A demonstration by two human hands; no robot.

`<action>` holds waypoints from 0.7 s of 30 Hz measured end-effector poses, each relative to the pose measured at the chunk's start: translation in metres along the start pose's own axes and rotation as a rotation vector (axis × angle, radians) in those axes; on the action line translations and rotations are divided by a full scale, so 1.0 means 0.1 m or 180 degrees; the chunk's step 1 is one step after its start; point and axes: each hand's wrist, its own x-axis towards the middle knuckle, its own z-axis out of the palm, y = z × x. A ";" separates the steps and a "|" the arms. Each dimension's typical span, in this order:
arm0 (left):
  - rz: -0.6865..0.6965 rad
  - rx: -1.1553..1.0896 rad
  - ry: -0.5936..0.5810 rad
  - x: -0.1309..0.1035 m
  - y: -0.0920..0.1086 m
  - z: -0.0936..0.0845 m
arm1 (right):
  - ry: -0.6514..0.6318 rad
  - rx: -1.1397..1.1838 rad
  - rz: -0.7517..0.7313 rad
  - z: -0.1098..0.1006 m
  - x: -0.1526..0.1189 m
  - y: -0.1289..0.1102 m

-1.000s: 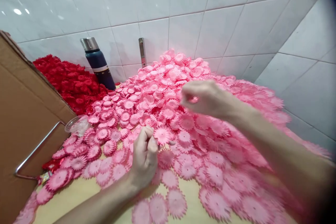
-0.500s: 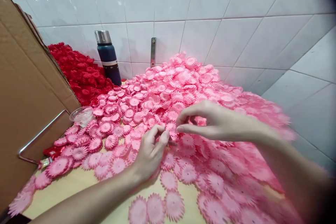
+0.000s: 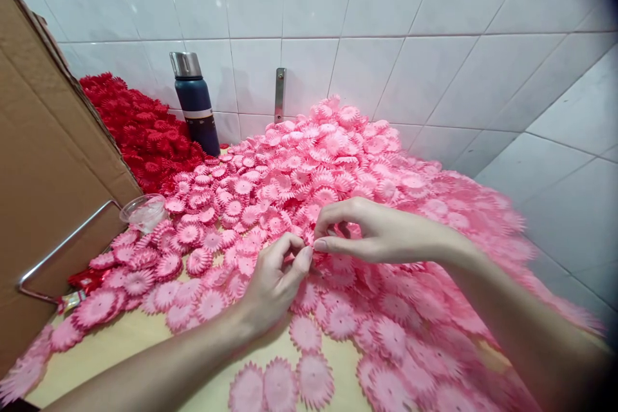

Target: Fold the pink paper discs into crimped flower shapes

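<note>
Two hands meet over a spread of pink flowers (image 3: 333, 141), the left hand (image 3: 273, 283) reaching in from the lower left and the right hand (image 3: 369, 232) from the right. The fingers of each are drawn in narrow towards the thumb, and the fingertips of the two hands nearly meet, with pink flowers behind and below them. Whether either hand has a flower between its fingers I cannot tell; the fingertips hide it.

The pink flowers are too many to count, heaped high at the back and thinning towards the front of the worktop (image 3: 116, 360). Four lie flat near the front edge: three in a row and one just behind the right-hand one. These four face up; they are round discs, about as broad one way as the other. In the heap they tilt every which way.

One pile of red flowers (image 3: 145, 135), also past counting, sits at the back left. Beside it stands one blue bottle (image 3: 196, 106), its long axis close to upright, cap up. One clear tub (image 3: 145, 211) rests near one cardboard box (image 3: 53, 129).
</note>
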 end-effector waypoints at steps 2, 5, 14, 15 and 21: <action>-0.0046 -0.0027 0.0053 0.00 0.00 0.00 | 0.0181 -0.0166 -0.0045 0.02 0.00 -0.01; -0.0070 -0.0050 0.0136 0.01 0.00 0.01 | 0.0342 -0.0330 -0.0106 0.05 -0.01 -0.01; 0.0025 0.0320 0.0100 0.02 0.00 0.00 | 0.0568 -0.0618 -0.0255 0.12 0.05 -0.02; 0.0044 0.0409 0.0092 0.02 -0.01 0.00 | 0.0582 -0.0633 -0.0267 0.11 0.06 -0.02; 0.0077 0.0444 0.0098 0.01 -0.06 -0.03 | 0.0494 -0.0334 -0.0267 0.02 0.04 0.01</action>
